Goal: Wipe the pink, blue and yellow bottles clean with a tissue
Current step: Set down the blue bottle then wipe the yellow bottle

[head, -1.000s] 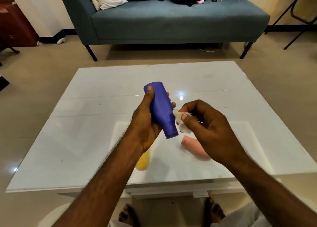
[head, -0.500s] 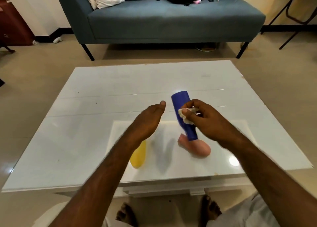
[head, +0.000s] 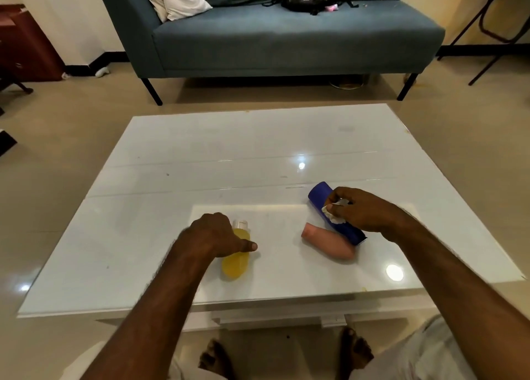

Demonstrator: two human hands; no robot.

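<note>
On the glossy white bench (head: 160, 230) the three bottles lie on their sides near the front edge. The yellow bottle (head: 235, 265) lies with its long axis running nearly straight away from the person, its clear cap pointing to the far side. The left hand (head: 216, 237) is curled over its middle, fingers and thumb closed around the yellow bottle. The pink bottle (head: 329, 243) lies to the right of it, well apart, on a slant: its narrower end points to the far left, its rounded end to the near right. The blue bottle (head: 334, 216) lies just behind the pink one, roughly parallel to it, its flat base to the far left and its dark cap to the near right; the two look to touch near the cap end. The right hand (head: 361, 211) grips the blue bottle across its middle, with the crumpled white tissue (head: 332, 214) pinched against it under the fingers.
</note>
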